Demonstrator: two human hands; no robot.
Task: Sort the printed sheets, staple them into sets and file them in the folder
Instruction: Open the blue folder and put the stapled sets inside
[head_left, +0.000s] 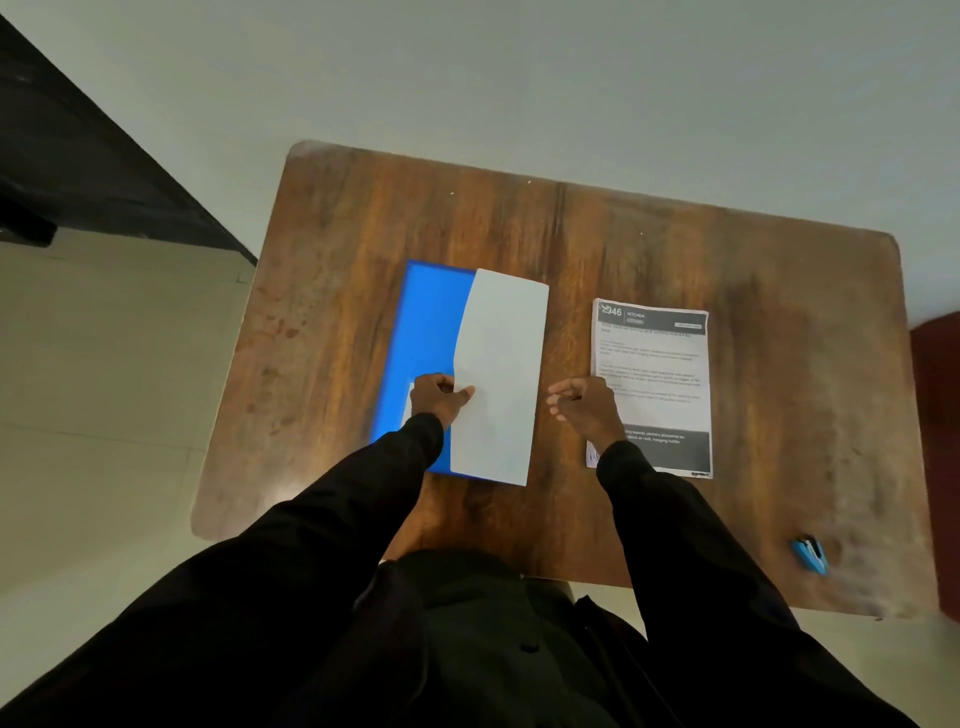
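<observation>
A blue folder (423, 332) lies left of centre on the wooden table (363, 218). A white sheet (498, 379), blank side up and curved, rests over the folder's right part. My left hand (439, 397) pinches that sheet's left edge, thumb on top. A small white label shows under this hand on the folder. To the right lies a printed stack (657, 358) with a dark header. My right hand (584, 408) hovers at the stack's lower left, fingers loosely curled, holding nothing. A blue stapler (810, 556) sits near the table's front right.
The table's far edge meets a pale wall. A dark piece of furniture (78, 171) stands at the left over light floor tiles. A dark red object (940, 415) borders the table's right edge.
</observation>
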